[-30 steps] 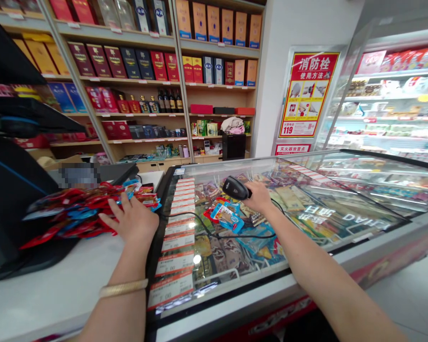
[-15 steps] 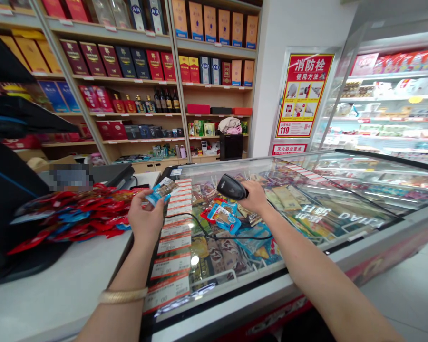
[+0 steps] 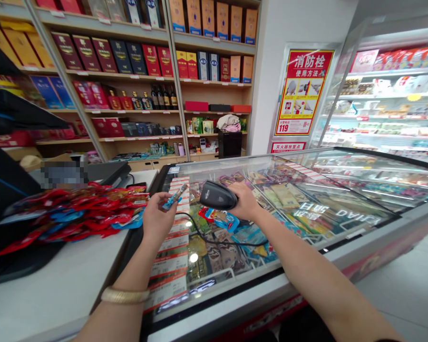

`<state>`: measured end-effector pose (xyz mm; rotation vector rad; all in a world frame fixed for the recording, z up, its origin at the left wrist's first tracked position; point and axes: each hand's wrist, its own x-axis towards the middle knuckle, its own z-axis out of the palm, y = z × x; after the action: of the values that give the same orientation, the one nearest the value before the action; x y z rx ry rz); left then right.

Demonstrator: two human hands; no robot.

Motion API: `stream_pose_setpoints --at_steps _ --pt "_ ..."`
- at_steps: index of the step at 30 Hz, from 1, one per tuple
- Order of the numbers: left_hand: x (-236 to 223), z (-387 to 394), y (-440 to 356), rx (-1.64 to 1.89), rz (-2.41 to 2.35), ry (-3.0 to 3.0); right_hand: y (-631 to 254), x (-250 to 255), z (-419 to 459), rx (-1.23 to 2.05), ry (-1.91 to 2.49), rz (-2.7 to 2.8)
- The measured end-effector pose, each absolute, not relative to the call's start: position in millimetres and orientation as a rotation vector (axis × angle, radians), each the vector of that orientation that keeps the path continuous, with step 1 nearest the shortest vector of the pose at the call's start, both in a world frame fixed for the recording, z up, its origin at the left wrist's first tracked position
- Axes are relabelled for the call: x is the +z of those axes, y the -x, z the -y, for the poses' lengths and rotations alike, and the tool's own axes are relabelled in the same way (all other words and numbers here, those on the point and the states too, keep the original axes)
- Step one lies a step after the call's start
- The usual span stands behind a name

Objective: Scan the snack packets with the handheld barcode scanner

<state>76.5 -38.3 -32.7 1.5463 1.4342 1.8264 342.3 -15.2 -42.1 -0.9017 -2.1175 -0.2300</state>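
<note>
My left hand (image 3: 160,216) pinches a small blue snack packet (image 3: 175,196), turned nearly edge-on, above the left edge of the freezer's glass top. In my right hand (image 3: 246,202) is a black barcode scanner (image 3: 218,195), its head pointing left toward the packet, with a gap between them. The scanner's black cable (image 3: 221,242) loops across the glass. Below the scanner, several blue and red snack packets (image 3: 225,219) lie on the glass, partly covered by it. A large heap of red and blue snack packets (image 3: 89,209) rests on the white counter to the left.
The glass-topped chest freezer (image 3: 214,280) has price labels (image 3: 169,266) along its left side. A dark monitor and stand (image 3: 7,209) occupy the counter's left. Shelves of boxed bottles (image 3: 121,57) line the back wall, and a lit display fridge (image 3: 388,104) stands at right.
The scanner has moved left and closer to the packet. My left hand has shifted slightly right and down, and the packet has turned from showing its face to nearly edge-on.
</note>
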Motion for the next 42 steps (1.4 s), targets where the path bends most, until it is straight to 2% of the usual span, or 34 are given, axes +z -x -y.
stream_pose_setpoints --at_steps 11,15,20,27,30,33,36,42 --pt "-35.8 37.6 -77.8 1.781 -1.433 -1.600 -342.0 -42.4 14.1 -0.194 0.992 2.142" --pt "-48.3 30.6 -76.6 1.744 -1.499 -1.809 -349.2 -45.3 8.7 -0.242 1.027 2.050" --pt "-69.2 19.6 -89.5 1.436 -1.498 -2.201 -368.8 -49.2 -2.0 -0.292 1.167 1.882" --pt "-81.7 17.1 -103.6 0.887 -1.162 -2.572 -382.0 -54.9 -9.8 -0.301 1.300 1.862" --pt "-73.9 19.8 -97.2 0.933 -1.389 -2.608 -381.8 -55.8 -10.1 -0.307 1.318 1.877" --pt "-58.9 27.6 -86.6 0.939 -1.962 -2.468 -380.9 -55.4 -9.6 -0.308 1.317 1.889" --pt "-45.2 38.8 -77.0 0.781 -2.504 -2.142 -380.0 -55.5 -9.6 -0.316 1.321 1.891" --pt "-43.1 46.6 -68.8 0.645 -2.770 -1.923 -377.2 -57.5 -10.2 -0.335 1.329 1.881"
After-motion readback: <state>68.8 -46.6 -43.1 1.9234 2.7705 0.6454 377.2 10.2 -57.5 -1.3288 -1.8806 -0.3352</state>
